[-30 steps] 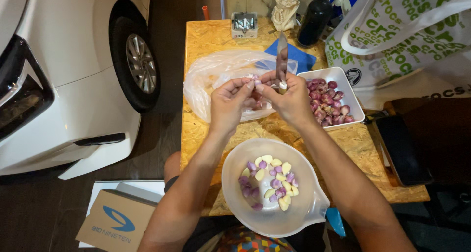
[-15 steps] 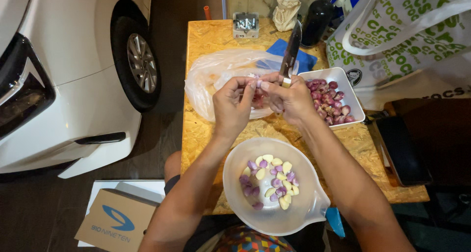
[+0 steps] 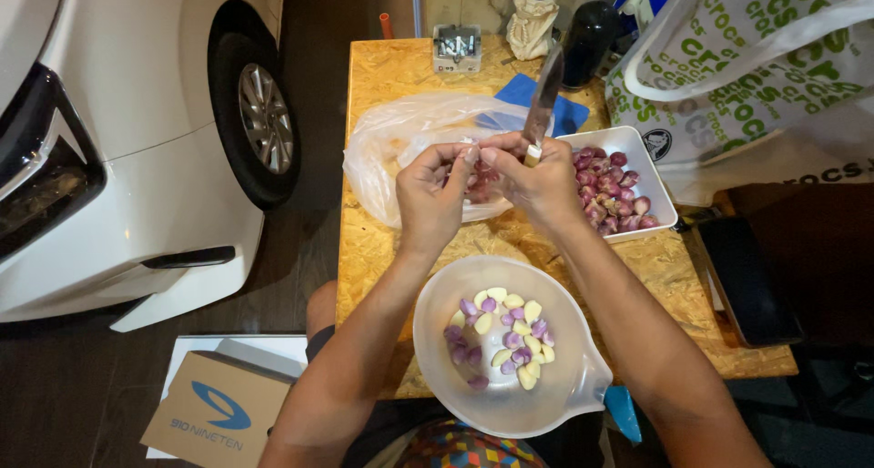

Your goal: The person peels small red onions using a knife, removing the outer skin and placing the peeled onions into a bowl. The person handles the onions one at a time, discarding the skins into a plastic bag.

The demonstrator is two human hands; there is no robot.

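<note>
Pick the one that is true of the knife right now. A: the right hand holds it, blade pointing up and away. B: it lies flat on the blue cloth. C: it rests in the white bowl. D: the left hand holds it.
A: the right hand grips the knife at its handle, with the blade rising away over the wooden table.

1. The knife (image 3: 543, 104) in the right hand (image 3: 537, 181) has been tilted from nearly upright to slanting up and right.
2. The left hand (image 3: 435, 188) has been kept against the right, with its fingertips shifted slightly over the clear plastic bag (image 3: 401, 140).
</note>
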